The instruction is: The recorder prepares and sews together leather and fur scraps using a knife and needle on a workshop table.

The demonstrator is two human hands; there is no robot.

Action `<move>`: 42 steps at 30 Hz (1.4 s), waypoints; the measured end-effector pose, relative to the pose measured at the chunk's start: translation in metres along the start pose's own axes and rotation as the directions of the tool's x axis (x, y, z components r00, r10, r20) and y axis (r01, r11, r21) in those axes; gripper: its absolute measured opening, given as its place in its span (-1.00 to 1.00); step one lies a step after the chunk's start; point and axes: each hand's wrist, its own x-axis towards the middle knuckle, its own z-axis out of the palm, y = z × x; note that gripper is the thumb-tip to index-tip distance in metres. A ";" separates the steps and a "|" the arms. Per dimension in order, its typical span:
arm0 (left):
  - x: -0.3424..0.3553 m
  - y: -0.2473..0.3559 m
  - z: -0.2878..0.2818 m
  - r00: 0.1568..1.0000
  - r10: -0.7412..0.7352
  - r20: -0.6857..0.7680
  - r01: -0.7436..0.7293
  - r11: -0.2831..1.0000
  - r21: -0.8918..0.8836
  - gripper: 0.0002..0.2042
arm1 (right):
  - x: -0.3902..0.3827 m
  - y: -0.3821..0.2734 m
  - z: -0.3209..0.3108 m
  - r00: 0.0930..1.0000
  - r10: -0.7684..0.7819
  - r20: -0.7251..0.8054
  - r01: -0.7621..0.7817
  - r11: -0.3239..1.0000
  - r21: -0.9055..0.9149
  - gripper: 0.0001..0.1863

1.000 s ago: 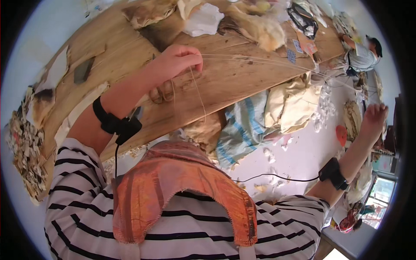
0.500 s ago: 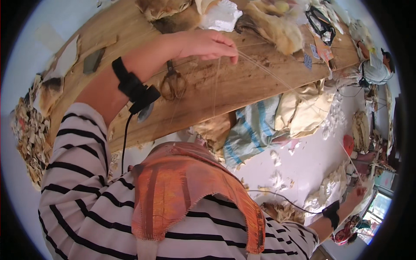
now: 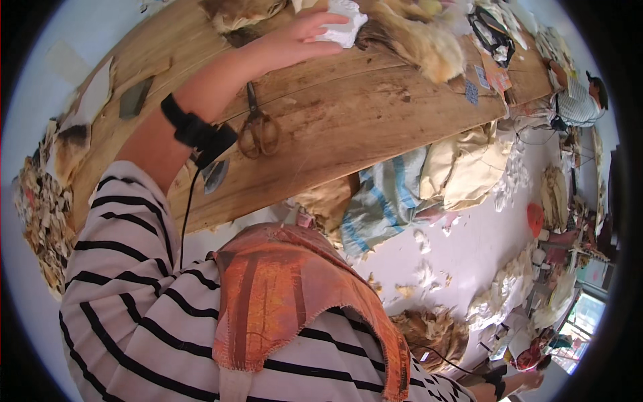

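My left hand (image 3: 305, 41) reaches to the far side of the wooden table, its fingers apart against a white block-like lump (image 3: 349, 28). The thumb lies along the near side of the lump and the other fingers at its left edge. Beside the lump lies a brown and cream fur piece (image 3: 429, 43). Dark-handled scissors (image 3: 260, 134) rest on the table below my left forearm. Far off to the lower right, my right hand (image 3: 532, 380) is stretched out, small and near the picture's rim; its fingers cannot be made out.
The wooden table (image 3: 321, 114) bears a grey flat block (image 3: 136, 98) and a black bundle (image 3: 492, 33). A blue-striped sack (image 3: 385, 201) and cream cloth (image 3: 462, 167) lie beyond its near edge. Brown fur (image 3: 432, 335) lies on the floor. Another person (image 3: 579, 104) sits at right.
My left hand has moved farther across the table to the white lump, and its fingers have spread. My right hand has dropped lower. The thread strands stretching from my left hand no longer show clearly.
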 end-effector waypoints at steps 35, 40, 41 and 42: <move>-0.600 -0.091 -0.119 0.655 -0.378 -0.654 0.752 0.409 0.517 -0.35 | -0.953 -0.195 0.494 -0.923 -0.244 0.297 0.381 -0.479 0.791 -0.76; -0.603 -0.097 -0.125 0.721 -0.399 -0.566 0.686 0.524 0.505 -0.24 | -1.082 -0.107 0.401 -0.960 -0.265 0.095 0.182 -0.327 0.927 -0.75; -0.603 -0.095 -0.130 0.729 -0.397 -0.557 0.677 0.539 0.502 -0.22 | -1.099 -0.106 0.401 -0.964 -0.222 0.148 0.201 -0.240 0.950 -0.73; -0.602 -0.092 -0.135 0.737 -0.397 -0.547 0.671 0.532 0.517 -0.22 | -1.114 -0.108 0.405 -0.956 -0.185 0.226 0.254 -0.141 0.957 -0.70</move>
